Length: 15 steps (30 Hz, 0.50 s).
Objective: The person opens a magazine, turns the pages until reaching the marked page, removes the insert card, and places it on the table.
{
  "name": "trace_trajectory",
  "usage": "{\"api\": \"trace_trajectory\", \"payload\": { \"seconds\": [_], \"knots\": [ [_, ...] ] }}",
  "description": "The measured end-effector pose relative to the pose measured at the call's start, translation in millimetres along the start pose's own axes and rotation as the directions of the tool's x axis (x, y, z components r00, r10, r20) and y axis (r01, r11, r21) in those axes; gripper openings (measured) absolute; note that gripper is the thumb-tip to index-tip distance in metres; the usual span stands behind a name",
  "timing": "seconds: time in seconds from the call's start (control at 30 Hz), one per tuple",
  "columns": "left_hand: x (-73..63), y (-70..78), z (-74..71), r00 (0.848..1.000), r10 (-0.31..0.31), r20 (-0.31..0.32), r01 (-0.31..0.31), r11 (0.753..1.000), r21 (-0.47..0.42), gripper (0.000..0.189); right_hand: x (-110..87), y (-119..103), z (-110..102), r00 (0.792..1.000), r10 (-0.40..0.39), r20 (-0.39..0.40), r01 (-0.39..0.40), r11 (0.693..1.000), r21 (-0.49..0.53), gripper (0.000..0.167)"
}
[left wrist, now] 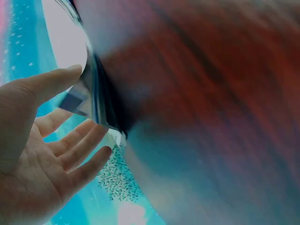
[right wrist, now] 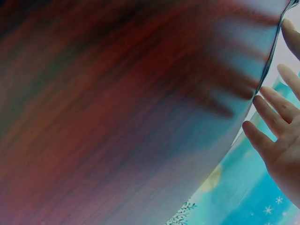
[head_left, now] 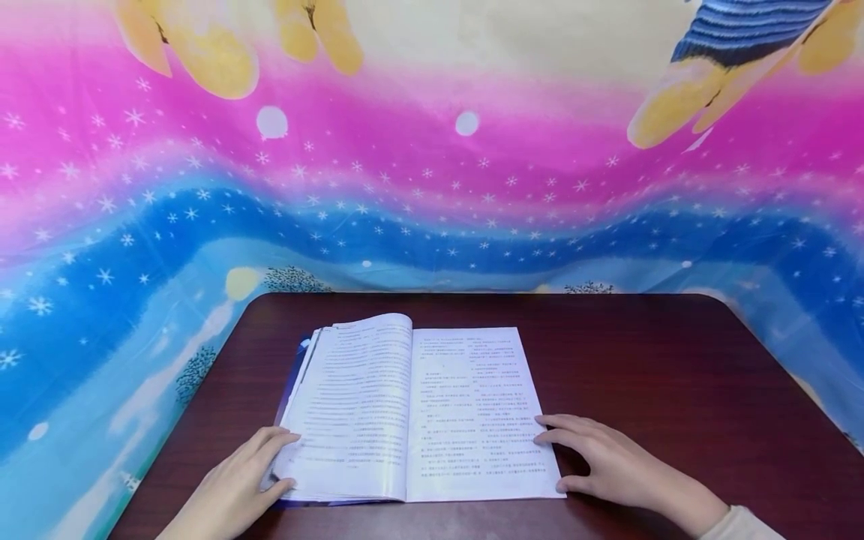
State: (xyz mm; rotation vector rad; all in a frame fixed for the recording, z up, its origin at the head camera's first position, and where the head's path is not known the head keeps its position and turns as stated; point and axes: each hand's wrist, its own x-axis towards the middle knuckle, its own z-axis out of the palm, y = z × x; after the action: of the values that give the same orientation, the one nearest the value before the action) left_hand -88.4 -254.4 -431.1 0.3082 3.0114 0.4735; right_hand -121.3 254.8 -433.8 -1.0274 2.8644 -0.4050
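A magazine (head_left: pixel 472 420) lies open on the dark red-brown table, its printed pages facing up. The left-hand pages bulge near the spine, and a dark blue cover edge (head_left: pixel 295 375) peeks out beneath them. My left hand (head_left: pixel 236 472) rests at the lower left edge, thumb and forefinger touching the pages. In the left wrist view that hand's (left wrist: pixel 51 140) thumb lies against a page, its other fingers extended beside the layered edges. My right hand (head_left: pixel 601 457) touches the lower right edge with loosely bent fingers; the right wrist view shows this hand (right wrist: pixel 283 136) with fingers spread along the edge.
The glossy table (head_left: pixel 675 390) extends to the right of the magazine and behind it. A colourful cloth (head_left: pixel 432 187) with snowflakes in pink and blue hangs beyond the table's back edge and along both sides.
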Motion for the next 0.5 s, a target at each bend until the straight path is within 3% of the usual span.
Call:
{"api": "trace_trajectory", "payload": {
  "seconds": [0.3,0.5],
  "knots": [
    [0.2,-9.3,1.4,0.999,0.028,0.033,-0.029,0.999,0.025,0.051,-0.4,1,2,1.000,-0.010,-0.013,0.009,1.000,-0.018,0.051],
    [0.3,-14.5,0.6,0.997,0.026,0.076,-0.025,1.000,-0.014,0.048,0.8,0,2,1.000,-0.008,-0.019,0.007,1.000,-0.027,0.050]
  ]
}}
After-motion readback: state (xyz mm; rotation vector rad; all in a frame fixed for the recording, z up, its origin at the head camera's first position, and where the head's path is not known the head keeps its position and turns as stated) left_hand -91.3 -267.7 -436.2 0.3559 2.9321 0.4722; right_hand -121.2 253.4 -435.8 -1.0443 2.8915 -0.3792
